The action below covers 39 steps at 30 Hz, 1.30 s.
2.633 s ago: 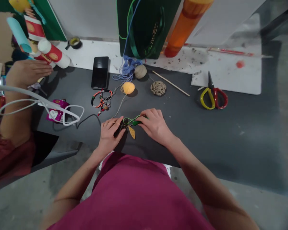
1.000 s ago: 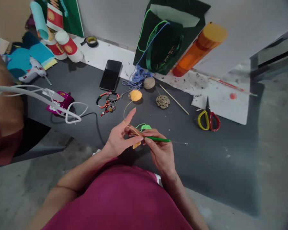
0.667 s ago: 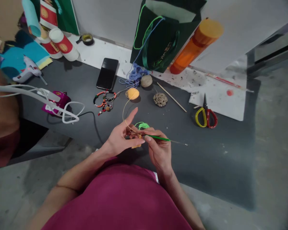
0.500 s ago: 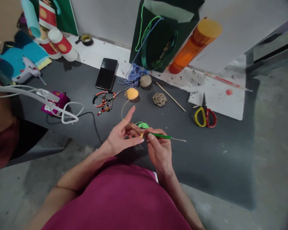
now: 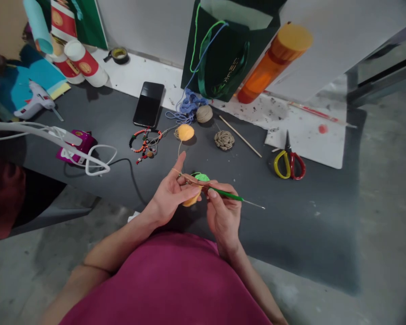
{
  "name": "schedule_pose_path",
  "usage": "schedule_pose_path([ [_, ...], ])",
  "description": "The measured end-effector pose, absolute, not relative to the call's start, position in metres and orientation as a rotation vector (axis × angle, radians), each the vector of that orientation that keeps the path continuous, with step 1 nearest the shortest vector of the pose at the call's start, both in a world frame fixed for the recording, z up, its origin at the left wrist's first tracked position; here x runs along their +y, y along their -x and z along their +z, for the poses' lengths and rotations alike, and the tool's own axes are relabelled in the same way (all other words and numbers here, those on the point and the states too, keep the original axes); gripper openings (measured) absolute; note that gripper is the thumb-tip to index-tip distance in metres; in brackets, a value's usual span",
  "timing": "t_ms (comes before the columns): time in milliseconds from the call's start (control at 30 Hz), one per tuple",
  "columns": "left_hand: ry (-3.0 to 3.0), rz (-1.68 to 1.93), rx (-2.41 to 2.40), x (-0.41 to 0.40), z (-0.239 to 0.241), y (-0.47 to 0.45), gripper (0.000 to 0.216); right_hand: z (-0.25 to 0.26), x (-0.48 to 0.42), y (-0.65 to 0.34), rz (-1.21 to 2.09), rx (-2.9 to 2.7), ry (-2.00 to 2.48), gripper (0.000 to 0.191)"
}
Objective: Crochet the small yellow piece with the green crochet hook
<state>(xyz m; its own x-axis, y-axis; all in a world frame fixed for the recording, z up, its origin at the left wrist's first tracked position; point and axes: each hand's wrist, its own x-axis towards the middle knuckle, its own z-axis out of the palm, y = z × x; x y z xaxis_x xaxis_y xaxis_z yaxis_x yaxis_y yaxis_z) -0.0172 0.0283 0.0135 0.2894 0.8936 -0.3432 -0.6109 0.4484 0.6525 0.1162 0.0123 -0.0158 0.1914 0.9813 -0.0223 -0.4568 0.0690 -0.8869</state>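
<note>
My left hand (image 5: 171, 195) pinches a small yellow crocheted piece (image 5: 191, 200) between thumb and fingers, with its index finger raised and yellow yarn running over it. That strand leads up to a yellow yarn ball (image 5: 184, 132) on the dark mat (image 5: 291, 216). My right hand (image 5: 223, 214) grips a green-handled crochet hook (image 5: 238, 199), whose far end points right and whose near end meets the piece. A bit of bright green yarn (image 5: 201, 176) shows just above the fingers.
On the mat lie a black phone (image 5: 148, 104), a bead bracelet (image 5: 142, 141), a tan yarn ball (image 5: 204, 113), a woven rosette (image 5: 223, 140), a wooden stick (image 5: 240, 136) and yellow-red scissors (image 5: 288, 160). A green bag (image 5: 223, 54) and orange bottle (image 5: 270, 58) stand behind. A glue gun (image 5: 37, 97) and white cable (image 5: 54, 140) are at left.
Both hands have lifted the yarn piece and hook off the mat and now hold them close together above it. The other person's hand at left has left the view.
</note>
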Motion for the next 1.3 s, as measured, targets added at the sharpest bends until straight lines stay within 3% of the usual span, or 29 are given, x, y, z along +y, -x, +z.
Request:
schedule_pose_path([
  [233,-0.407,1.008,0.802,0.0331,0.0177,0.0222,0.118,-0.0190,0.0118,-0.1143,1.232,-0.701,0.958,0.011],
  [567,-0.503,0.989,0.781,0.0323,0.0117,0.0243,0.104,-0.0167,0.0102,-0.1153,1.256,-0.751,0.930,0.009],
  [1300,-0.436,0.997,0.817,0.0347,0.0157,0.0256,0.112,-0.0163,0.0102,-0.1154,1.259,-0.662,0.980,0.013],
])
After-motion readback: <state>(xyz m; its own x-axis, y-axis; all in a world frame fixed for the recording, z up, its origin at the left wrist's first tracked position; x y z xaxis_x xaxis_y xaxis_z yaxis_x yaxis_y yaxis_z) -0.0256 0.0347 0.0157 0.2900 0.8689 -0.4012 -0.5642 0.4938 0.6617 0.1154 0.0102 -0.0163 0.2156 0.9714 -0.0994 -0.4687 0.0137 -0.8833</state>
